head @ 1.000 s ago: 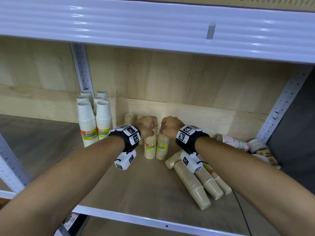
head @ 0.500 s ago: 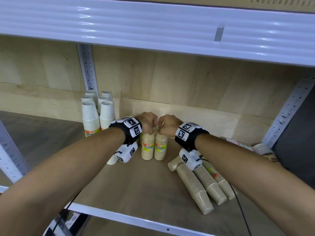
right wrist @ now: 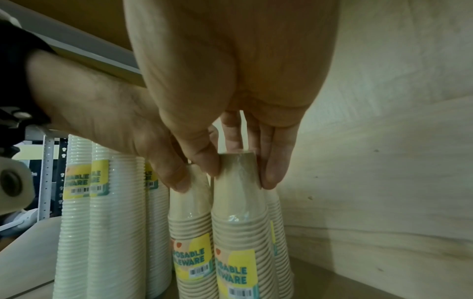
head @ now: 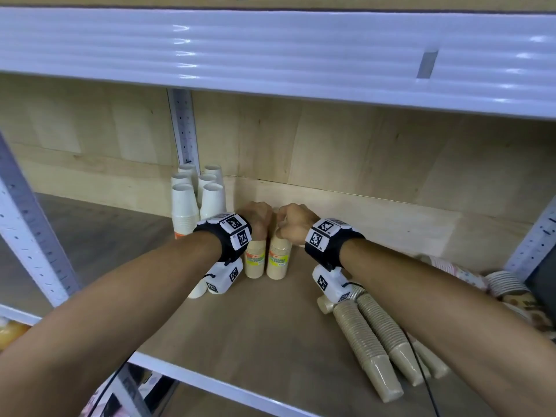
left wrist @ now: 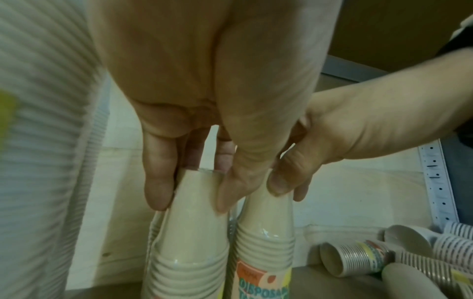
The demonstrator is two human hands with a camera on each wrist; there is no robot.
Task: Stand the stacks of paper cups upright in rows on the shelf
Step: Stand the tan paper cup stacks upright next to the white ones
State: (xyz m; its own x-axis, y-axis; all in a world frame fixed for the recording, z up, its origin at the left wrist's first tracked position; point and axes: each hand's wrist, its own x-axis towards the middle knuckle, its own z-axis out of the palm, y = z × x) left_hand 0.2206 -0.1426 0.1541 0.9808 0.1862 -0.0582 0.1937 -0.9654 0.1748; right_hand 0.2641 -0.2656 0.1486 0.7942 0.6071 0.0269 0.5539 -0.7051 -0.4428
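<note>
Two tan paper-cup stacks with yellow labels stand upright side by side on the wooden shelf (head: 270,332). My left hand (head: 260,219) grips the top of the left tan stack (head: 255,260) (left wrist: 194,218) with its fingertips. My right hand (head: 288,224) pinches the top of the right tan stack (head: 279,260) (right wrist: 238,212) the same way. In the left wrist view the left hand (left wrist: 189,194) and right hand (left wrist: 284,186) almost touch. More tan stacks stand just behind, mostly hidden by my hands.
Several white cup stacks (head: 183,206) (right wrist: 76,222) stand upright in rows just left of the tan pair. Tan stacks (head: 367,341) lie on their sides at the front right. Patterned stacks (head: 451,269) lie against the right upright. An upper shelf beam (head: 270,55) overhangs.
Both hands keep their hold on the tan stacks, and the pair now sits closer to the white stacks on the left. My view has shifted left and closer.
</note>
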